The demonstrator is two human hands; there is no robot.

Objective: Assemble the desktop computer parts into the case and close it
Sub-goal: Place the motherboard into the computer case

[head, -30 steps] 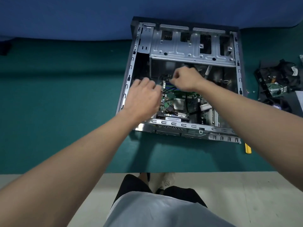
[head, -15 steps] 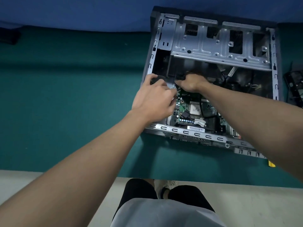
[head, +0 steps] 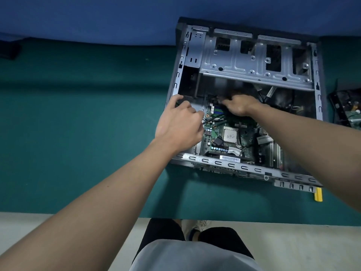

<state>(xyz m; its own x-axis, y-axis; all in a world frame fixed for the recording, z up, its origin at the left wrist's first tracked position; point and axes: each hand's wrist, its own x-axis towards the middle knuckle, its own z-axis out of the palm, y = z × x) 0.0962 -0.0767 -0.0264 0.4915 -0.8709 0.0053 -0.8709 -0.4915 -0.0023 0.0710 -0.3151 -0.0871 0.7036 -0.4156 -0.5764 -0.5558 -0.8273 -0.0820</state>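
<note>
The hands have drawn apart since half a second ago: they were almost knuckle to knuckle, and now a strip of green circuit board (head: pixel 214 132) with blue slots shows between them. The open grey sheet-metal computer case (head: pixel 230 165) has hardly shifted and lies on its side at about one o'clock in the view, on the flat green felt table cover (head: pixel 78 114).

Across the case's twelve o'clock end runs a stamped steel drive cage (head: pixel 254 63), dull silver, pierced with square cut-outs and small round holes. On the board sits a square, shiny silver processor plate (head: pixel 230 133).

The left hand (head: pixel 179 124) comes in from seven o'clock, back of the hand up, with the thumb spread out to the case's nine o'clock rail. Its fingers are curled over the board's edge, and thin black cables (head: pixel 213 119) vanish beneath them; whether it pinches them, I cannot tell.

The right hand (head: pixel 240 106) reaches in from four o'clock, with the wrist low and the fingers pointing toward ten o'clock into the dark recess under the cage. The fingertips are blurred and shadowed, so I cannot tell if they are pinched together.

A stubby yellow plastic handle (head: pixel 318 194) pokes out past the case's five o'clock corner. At three o'clock, a dark loose component (head: pixel 347 110) lies on the felt. A smooth blue cloth backdrop (head: pixel 97 16) fills the twelve o'clock edge.
</note>
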